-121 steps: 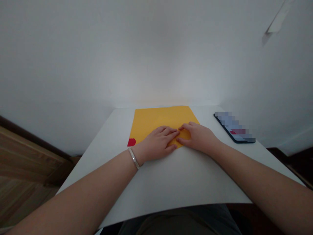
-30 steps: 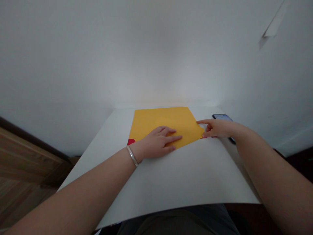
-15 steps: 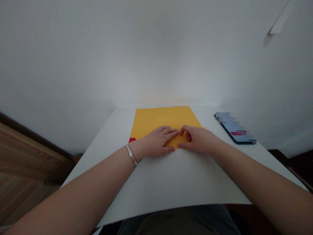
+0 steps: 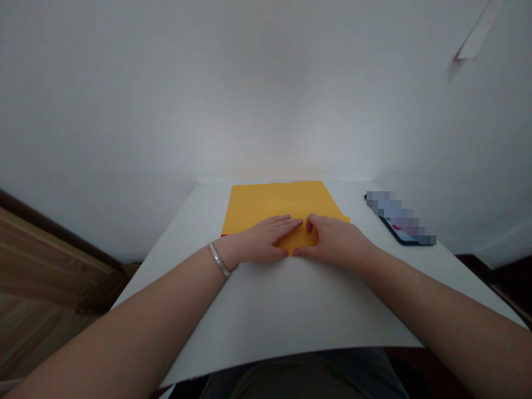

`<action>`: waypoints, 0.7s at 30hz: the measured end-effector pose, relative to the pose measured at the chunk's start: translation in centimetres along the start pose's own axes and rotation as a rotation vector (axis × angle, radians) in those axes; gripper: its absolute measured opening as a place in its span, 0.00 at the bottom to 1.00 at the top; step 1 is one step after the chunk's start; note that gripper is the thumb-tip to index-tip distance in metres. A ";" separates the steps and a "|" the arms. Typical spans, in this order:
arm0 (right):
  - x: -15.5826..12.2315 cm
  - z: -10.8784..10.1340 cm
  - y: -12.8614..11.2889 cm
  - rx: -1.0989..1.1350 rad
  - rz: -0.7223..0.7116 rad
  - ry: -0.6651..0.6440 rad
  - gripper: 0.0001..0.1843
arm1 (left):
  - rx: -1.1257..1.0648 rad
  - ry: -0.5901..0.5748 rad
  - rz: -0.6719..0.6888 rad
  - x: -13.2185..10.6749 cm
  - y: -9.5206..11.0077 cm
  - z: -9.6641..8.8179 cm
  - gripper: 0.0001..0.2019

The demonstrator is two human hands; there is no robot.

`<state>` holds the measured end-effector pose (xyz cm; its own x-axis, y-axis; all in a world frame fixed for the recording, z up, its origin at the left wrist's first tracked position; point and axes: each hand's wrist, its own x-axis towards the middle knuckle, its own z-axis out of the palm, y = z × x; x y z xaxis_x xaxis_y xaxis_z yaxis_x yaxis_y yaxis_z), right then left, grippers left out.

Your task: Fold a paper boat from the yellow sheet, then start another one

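1. The left hand (image 4: pixel 266 239) lies flat with its grip spread, palm down on the near part of the yellow sheet (image 4: pixel 278 199).
2. The right hand (image 4: pixel 334 237) has its grip curled but apart, thumb at the sheet's near edge, forefinger bent above it.
3. The sheet lies on the table (image 4: pixel 299 305) under both hands; it looks like paper: probably light, easily creased and torn by a sharp tug.
4. It may slide on the smooth top, so a flat palm steadies it; its edges seem the best hold.
5. A phone (image 4: pixel 402 219) lies apart, rightward.
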<state>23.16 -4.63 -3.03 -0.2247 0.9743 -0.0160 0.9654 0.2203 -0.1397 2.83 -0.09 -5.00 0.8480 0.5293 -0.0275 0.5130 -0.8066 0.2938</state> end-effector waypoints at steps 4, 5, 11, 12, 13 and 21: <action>0.5 -0.7 1.5 -0.048 0.086 -0.081 0.31 | 0.004 -0.047 -0.032 -0.1 0.3 -0.4 0.34; 0.7 -0.9 2.1 -0.063 0.118 -0.106 0.31 | 0.000 -0.056 -0.033 -0.1 0.4 -0.5 0.34; 1.8 -1.6 6.6 -0.065 0.203 -0.206 0.28 | -0.003 -0.031 0.011 -0.1 0.4 -0.5 0.32; 2.0 -1.6 7.2 -0.057 0.208 -0.212 0.27 | -0.001 -0.026 0.015 -0.1 0.3 -0.4 0.32; 2.0 -1.7 7.7 -0.042 0.215 -0.223 0.26 | 0.001 -0.022 0.017 -0.2 0.3 -0.4 0.32; 2.6 -1.8 10.8 0.380 0.241 -0.393 0.11 | 0.041 0.025 0.011 -0.2 0.6 -0.1 0.33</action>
<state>33.23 0.31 -2.76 -0.1077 0.8883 -0.4464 0.8965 -0.1074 -0.4299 2.98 -0.70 -4.75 0.8503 0.5263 -0.0008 0.5091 -0.8222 0.2548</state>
